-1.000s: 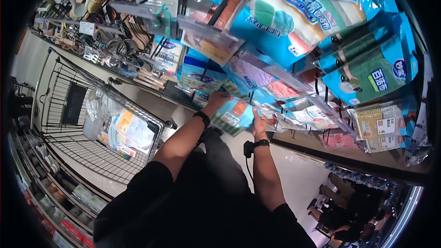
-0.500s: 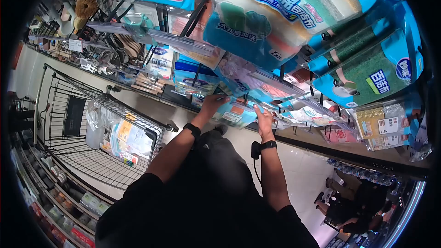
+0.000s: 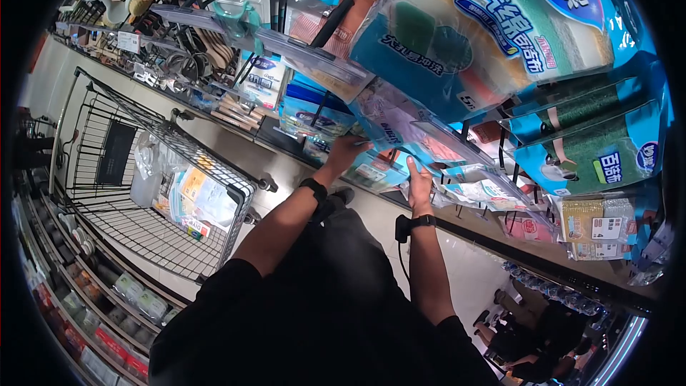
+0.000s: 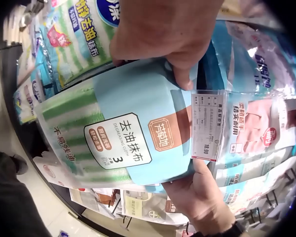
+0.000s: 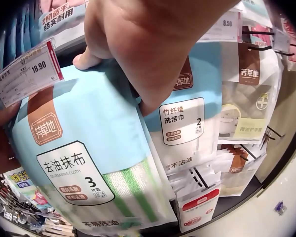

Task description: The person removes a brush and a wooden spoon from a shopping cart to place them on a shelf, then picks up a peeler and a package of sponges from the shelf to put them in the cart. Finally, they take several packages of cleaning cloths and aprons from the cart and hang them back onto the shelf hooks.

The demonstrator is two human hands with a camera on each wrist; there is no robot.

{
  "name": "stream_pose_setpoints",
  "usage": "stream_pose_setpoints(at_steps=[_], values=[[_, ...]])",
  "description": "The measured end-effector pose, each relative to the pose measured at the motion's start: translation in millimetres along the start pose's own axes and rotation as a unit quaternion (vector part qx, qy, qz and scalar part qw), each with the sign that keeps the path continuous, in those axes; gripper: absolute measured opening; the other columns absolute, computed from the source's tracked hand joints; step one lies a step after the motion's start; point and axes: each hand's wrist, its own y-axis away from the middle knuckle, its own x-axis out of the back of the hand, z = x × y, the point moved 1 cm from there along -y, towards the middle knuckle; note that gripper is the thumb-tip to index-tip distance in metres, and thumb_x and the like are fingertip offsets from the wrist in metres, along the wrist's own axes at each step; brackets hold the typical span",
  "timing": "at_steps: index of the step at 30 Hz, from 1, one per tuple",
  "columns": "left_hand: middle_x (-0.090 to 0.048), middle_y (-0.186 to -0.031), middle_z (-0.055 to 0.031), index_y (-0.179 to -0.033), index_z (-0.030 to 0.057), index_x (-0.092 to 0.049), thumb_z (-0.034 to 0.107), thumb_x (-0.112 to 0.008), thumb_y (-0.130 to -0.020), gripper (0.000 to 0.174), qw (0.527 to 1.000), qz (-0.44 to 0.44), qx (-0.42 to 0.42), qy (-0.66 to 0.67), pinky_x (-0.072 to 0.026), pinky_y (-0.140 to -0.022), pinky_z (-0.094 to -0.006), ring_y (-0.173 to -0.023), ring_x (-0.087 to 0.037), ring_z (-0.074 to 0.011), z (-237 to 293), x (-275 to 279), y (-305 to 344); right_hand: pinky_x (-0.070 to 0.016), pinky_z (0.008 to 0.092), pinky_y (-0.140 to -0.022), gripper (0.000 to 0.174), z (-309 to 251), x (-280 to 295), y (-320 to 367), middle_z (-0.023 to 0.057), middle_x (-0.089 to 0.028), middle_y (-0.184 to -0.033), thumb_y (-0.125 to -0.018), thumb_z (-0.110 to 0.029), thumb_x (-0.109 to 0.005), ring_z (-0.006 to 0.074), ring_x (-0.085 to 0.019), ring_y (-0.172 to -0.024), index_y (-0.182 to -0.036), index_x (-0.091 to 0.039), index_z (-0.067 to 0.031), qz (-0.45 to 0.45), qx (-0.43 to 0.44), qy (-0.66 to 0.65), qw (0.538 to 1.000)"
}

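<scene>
A blue, white and green packet of degreasing cloths is held between both hands, by the hanging packets. My left hand pinches one side, its thumb on the blue front in the left wrist view. My right hand grips the other side, thumb at the edge and fingers partly hidden behind. A price label reading 18.90 overlaps the packet's edge. In the right wrist view, a two-piece cloth packet hangs beside it.
A wire shopping cart with bagged goods stands at the left. Large sponge-cloth packs and green scouring pads hang above and right. Utensils fill the far rack. Several people are at the lower right.
The packet has tipped, showing less of its front in the head view, and sits slightly farther right, closer to the rack. Both hands have moved right with it, keeping their hold.
</scene>
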Motion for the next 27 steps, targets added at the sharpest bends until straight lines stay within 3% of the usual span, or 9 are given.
stream_pose_setpoints(at_steps=[8, 11, 12, 14, 18, 21, 23, 25, 27], values=[[-0.071, -0.094, -0.0168, -0.104, 0.003, -0.071, 0.021, -0.07, -0.084, 0.027, 0.99, 0.059, -0.063, -0.115, -0.0503, -0.079, -0.0376, -0.089, -0.068, -0.0324, 1, -14, -30, -0.0434, 0.0271, -0.073, 0.028, 14, -5, -32, -0.001, -0.064, -0.08, -0.088, -0.027, -0.075, 0.009, -0.052, -0.074, -0.092, -0.075, 0.0007, 0.079, 0.033, 0.101, 0.991], [-0.067, -0.108, -0.022, -0.118, 0.001, -0.062, 0.018, -0.065, -0.086, 0.036, 0.992, 0.066, 0.04, -0.101, -0.0488, -0.086, -0.0433, -0.101, -0.062, -0.0408, 10, -18, -30, -0.034, 0.0281, -0.058, 0.04, 16, -17, -37, -0.0038, -0.051, -0.063, -0.087, -0.03, -0.076, 0.0102, -0.038, -0.061, -0.06, -0.063, -0.0026, 0.188, 0.071, 0.146, 0.969], [-0.062, -0.117, -0.0247, -0.127, 0.0004, -0.055, 0.017, -0.063, -0.088, 0.043, 0.991, 0.048, 0.03, -0.12, -0.0462, -0.092, -0.0444, -0.109, -0.058, -0.0422, 10, -17, -27, -0.034, 0.0281, -0.058, 0.04, 13, -18, -36, -0.0038, -0.051, -0.063, -0.087, -0.03, -0.076, 0.0102, -0.038, -0.061, -0.06, -0.063, -0.0026, 0.187, 0.071, 0.145, 0.969], [-0.057, -0.126, -0.0274, -0.135, -0.0001, -0.047, 0.016, -0.061, -0.089, 0.05, 0.989, 0.031, 0.017, -0.144, -0.0436, -0.097, -0.0455, -0.116, -0.054, -0.0436, 6, -12, -17, -0.044, 0.0271, -0.066, 0.036, 8, -20, -37, 0.0017, -0.063, -0.072, -0.088, -0.03, -0.075, 0.011, -0.049, -0.067, -0.092, -0.074, 0.0061, 0.181, 0.067, 0.175, 0.966], [-0.045, -0.138, -0.0289, -0.145, 0.0004, -0.033, 0.013, -0.057, -0.092, 0.059, 0.97, 0.025, -0.135, -0.203, -0.0364, -0.106, -0.0443, -0.129, -0.043, -0.0431, -8, 11, 44, -0.0436, 0.0275, -0.061, 0.035, 23, -10, -44, 0.0012, -0.061, -0.069, -0.089, -0.03, -0.073, 0.0108, -0.049, -0.063, -0.087, -0.074, 0.0044, 0.155, 0.108, 0.115, 0.975], [-0.048, -0.137, -0.0265, -0.143, 0.0, -0.037, 0.012, -0.057, -0.093, 0.055, 0.989, -0.025, -0.083, -0.121, -0.038, -0.105, -0.0424, -0.127, -0.047, -0.0412, 1, 46, 85, -0.0413, 0.0271, -0.052, 0.038, 12, -21, -26, -0.0026, -0.052, -0.064, -0.091, -0.032, -0.071, 0.0083, -0.043, -0.058, -0.065, -0.062, -0.0058, 0.157, 0.081, 0.093, 0.98], [-0.05, -0.136, -0.0231, -0.138, 0.0002, -0.043, 0.011, -0.057, -0.093, 0.048, 0.965, -0.208, 0.12, -0.105, -0.0396, -0.104, -0.0397, -0.125, -0.05, -0.0377, 8, 80, 112, -0.0412, 0.0273, -0.051, 0.036, 11, -33, -26, -0.0032, -0.051, -0.064, -0.09, -0.032, -0.072, 0.0085, -0.042, -0.057, -0.067, -0.062, -0.0065, 0.166, 0.085, 0.039, 0.982], [-0.052, -0.134, -0.0218, -0.135, 0.0006, -0.047, 0.009, -0.058, -0.092, 0.046, 0.97, -0.158, 0.073, -0.17, -0.0402, -0.103, -0.0394, -0.124, -0.05, -0.0368, 4, 115, 149, -0.041, 0.0276, -0.051, 0.034, 15, -35, -26, -0.0037, -0.05, -0.064, -0.09, -0.032, -0.072, 0.0086, -0.041, -0.056, -0.069, -0.063, -0.0071, 0.174, 0.085, -0.017, 0.981], [-0.053, -0.132, -0.0199, -0.131, 0.0015, -0.05, 0.005, -0.06, -0.089, 0.044, 0.951, -0.035, -0.014, -0.307, -0.0404, -0.104, -0.0399, -0.123, -0.051, -0.0361, 0, 146, 193, -0.0451, 0.0285, -0.062, 0.025, 21, -26, -26, -0.0015, -0.059, -0.081, -0.09, -0.03, -0.072, 0.0087, -0.05, -0.071, -0.096, -0.065, -0.0069, 0.092, 0.045, -0.073, 0.992]])
